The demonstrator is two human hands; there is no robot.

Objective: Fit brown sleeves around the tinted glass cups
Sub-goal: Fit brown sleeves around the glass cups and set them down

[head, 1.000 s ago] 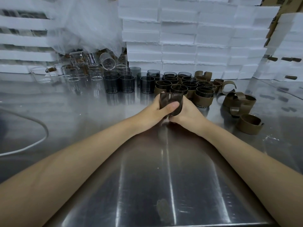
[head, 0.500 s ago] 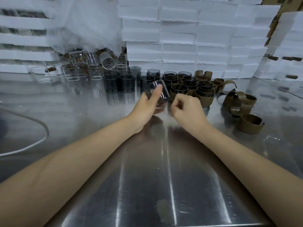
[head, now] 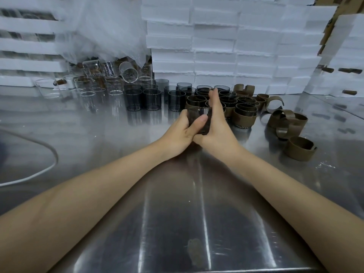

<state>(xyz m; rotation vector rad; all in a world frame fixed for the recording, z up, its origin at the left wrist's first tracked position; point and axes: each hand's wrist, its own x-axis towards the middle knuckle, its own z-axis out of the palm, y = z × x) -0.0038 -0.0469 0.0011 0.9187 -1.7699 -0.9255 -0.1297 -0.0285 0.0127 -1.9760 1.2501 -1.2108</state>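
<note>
My left hand (head: pixel 182 133) grips a tinted glass cup (head: pixel 199 115) from the left, thumb across its front. My right hand (head: pixel 217 125) presses flat against the cup's right side, fingers straight and pointing away from me. Whether a sleeve is on this cup I cannot tell. Behind the hands stands a cluster of tinted cups with brown sleeves (head: pixel 245 115) around them. Bare tinted cups (head: pixel 152 99) stand in a group to the left of those. Loose curled brown sleeves (head: pixel 300 148) lie on the steel table (head: pixel 177 223) to the right.
Clear glass cups (head: pixel 86 89), some tipped over, crowd the back left under crumpled plastic wrap (head: pixel 102 30). White foam boxes (head: pixel 226 46) are stacked along the back and right. A white cable (head: pixel 39 172) curves over the table at the left.
A second ago both hands held the cup low on the table. Then the left lifted and tilted it while the right let go. Now both hands are on the upright cup again.
</note>
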